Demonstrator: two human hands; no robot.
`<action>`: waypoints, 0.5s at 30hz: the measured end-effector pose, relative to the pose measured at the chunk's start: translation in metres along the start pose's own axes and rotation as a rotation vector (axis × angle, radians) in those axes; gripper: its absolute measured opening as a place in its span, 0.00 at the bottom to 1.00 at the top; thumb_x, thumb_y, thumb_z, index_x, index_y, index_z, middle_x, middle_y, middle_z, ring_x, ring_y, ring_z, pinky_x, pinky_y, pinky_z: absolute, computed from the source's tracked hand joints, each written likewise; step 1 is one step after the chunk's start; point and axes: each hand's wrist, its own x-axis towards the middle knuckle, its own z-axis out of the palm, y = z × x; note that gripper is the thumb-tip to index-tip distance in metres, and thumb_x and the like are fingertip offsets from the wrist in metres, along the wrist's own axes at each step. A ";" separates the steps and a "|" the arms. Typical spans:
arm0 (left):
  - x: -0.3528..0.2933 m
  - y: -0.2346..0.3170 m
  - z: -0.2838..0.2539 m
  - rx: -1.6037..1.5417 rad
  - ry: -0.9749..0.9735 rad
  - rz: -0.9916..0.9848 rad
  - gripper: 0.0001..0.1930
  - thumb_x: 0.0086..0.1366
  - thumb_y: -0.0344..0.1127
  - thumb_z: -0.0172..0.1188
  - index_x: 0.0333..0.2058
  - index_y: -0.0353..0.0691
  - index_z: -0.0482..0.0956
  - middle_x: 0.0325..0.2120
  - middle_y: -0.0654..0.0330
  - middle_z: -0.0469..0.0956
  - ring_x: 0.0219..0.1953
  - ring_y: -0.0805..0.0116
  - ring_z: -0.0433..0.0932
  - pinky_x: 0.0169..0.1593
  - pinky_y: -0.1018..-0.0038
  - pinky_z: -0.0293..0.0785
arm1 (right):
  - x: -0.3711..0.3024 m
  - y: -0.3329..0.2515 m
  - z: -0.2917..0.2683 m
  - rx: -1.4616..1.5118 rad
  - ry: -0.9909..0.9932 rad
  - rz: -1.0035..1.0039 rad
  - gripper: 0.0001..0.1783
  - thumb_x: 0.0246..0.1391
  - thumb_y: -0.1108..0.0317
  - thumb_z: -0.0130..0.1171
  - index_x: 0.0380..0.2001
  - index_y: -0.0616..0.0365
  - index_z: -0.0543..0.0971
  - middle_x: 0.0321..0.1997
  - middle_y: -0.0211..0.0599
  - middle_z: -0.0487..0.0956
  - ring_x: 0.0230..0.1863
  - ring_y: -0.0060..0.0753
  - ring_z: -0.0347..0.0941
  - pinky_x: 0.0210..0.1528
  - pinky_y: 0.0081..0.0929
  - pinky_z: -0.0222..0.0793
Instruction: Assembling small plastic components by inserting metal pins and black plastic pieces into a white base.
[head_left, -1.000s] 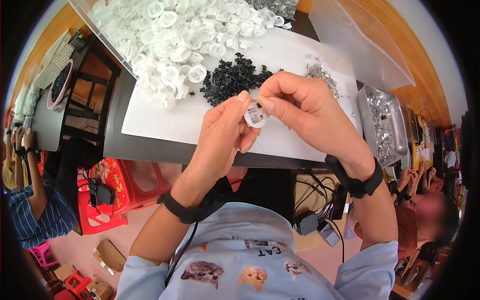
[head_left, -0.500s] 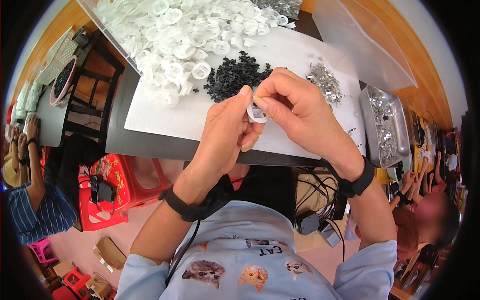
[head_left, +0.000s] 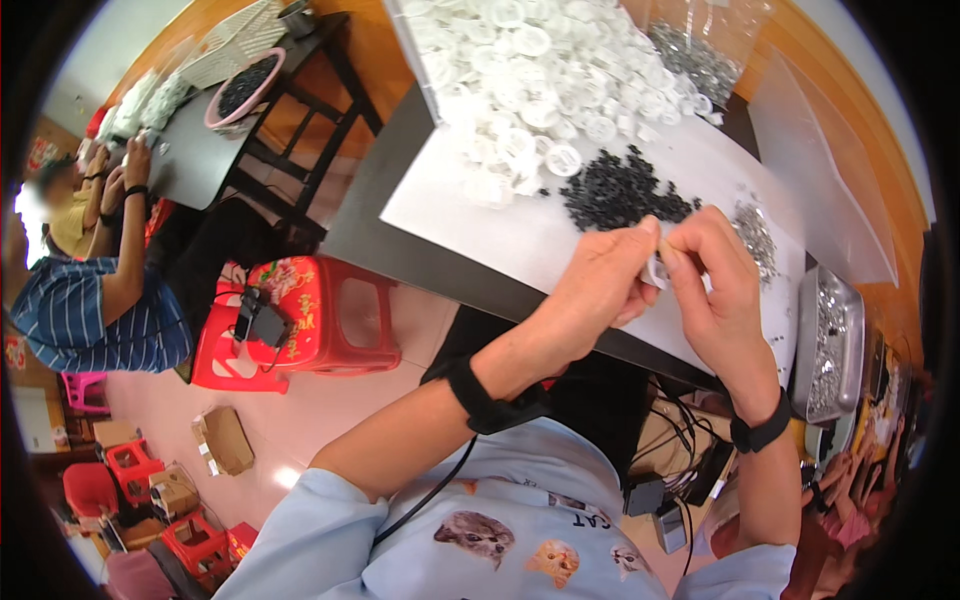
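Observation:
Over the near edge of a white sheet point(head_left: 450, 215), my two hands meet around a small white plastic part point(head_left: 655, 271). My left hand point(head_left: 598, 285) grips it from the left, thumb on top and fingers curled beneath. The thumb and forefinger of my right hand point(head_left: 722, 295) are pinched together at its upper side; whatever tiny piece they may hold is hidden. Just beyond them lies a heap of small black parts point(head_left: 615, 190). Farther off is a large heap of white translucent plastic parts point(head_left: 545, 70), and to the right a small pile of silvery metal pieces point(head_left: 755, 240).
A metal tray point(head_left: 853, 340) with metal bits stands at the right, below a clear plastic panel point(head_left: 820, 160). A bag of metal pieces point(head_left: 690, 60) lies at the back. Red stools point(head_left: 325, 320) stand left, near a co-worker in a striped shirt point(head_left: 105, 310) at another table.
The whole view has swung left, so the table and my hands appear farther right and the co-worker shows more. My hands stay together on the white plastic part.

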 end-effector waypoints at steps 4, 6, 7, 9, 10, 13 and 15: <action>0.001 0.000 0.004 0.039 0.022 -0.009 0.23 0.71 0.50 0.46 0.24 0.38 0.69 0.14 0.65 0.65 0.13 0.81 0.56 0.15 0.81 0.47 | -0.002 0.001 0.001 -0.114 0.039 -0.092 0.06 0.50 0.84 0.54 0.29 0.63 0.71 0.27 0.39 0.65 0.25 0.34 0.63 0.26 0.27 0.59; -0.001 0.002 0.005 0.055 -0.032 -0.011 0.23 0.71 0.51 0.45 0.25 0.38 0.70 0.14 0.66 0.64 0.13 0.82 0.55 0.15 0.82 0.47 | -0.003 -0.002 -0.002 -0.158 0.014 -0.080 0.06 0.50 0.84 0.54 0.30 0.63 0.70 0.27 0.39 0.65 0.25 0.34 0.63 0.26 0.27 0.60; -0.002 0.002 0.005 0.065 -0.023 -0.013 0.24 0.72 0.52 0.44 0.25 0.37 0.70 0.13 0.66 0.63 0.12 0.83 0.55 0.15 0.82 0.47 | -0.002 -0.004 -0.003 -0.172 -0.011 -0.063 0.06 0.51 0.84 0.53 0.30 0.63 0.70 0.28 0.39 0.65 0.25 0.34 0.63 0.26 0.27 0.60; -0.002 0.003 0.004 0.068 -0.037 -0.005 0.24 0.72 0.52 0.44 0.25 0.38 0.70 0.13 0.67 0.63 0.12 0.83 0.55 0.15 0.82 0.46 | -0.002 -0.005 -0.003 -0.165 -0.014 -0.063 0.06 0.51 0.84 0.53 0.30 0.63 0.70 0.28 0.39 0.65 0.25 0.35 0.63 0.26 0.27 0.60; -0.003 0.003 0.004 0.071 -0.053 0.000 0.24 0.72 0.52 0.44 0.25 0.38 0.70 0.13 0.67 0.63 0.12 0.83 0.55 0.15 0.81 0.46 | -0.003 -0.005 -0.004 -0.160 -0.016 -0.059 0.06 0.51 0.84 0.53 0.30 0.63 0.70 0.28 0.40 0.65 0.25 0.35 0.63 0.26 0.27 0.60; -0.002 0.003 0.002 0.107 -0.079 0.000 0.23 0.72 0.51 0.44 0.24 0.38 0.70 0.13 0.67 0.64 0.12 0.83 0.55 0.16 0.81 0.46 | -0.004 -0.004 -0.003 -0.201 -0.001 -0.119 0.06 0.51 0.84 0.53 0.30 0.63 0.69 0.27 0.40 0.65 0.25 0.37 0.63 0.26 0.28 0.60; -0.002 0.003 0.002 0.106 -0.074 -0.003 0.23 0.72 0.51 0.44 0.24 0.39 0.70 0.13 0.67 0.64 0.12 0.83 0.55 0.16 0.81 0.46 | -0.003 -0.005 -0.004 -0.196 -0.007 -0.108 0.06 0.51 0.84 0.53 0.30 0.63 0.69 0.27 0.41 0.65 0.25 0.38 0.63 0.26 0.28 0.60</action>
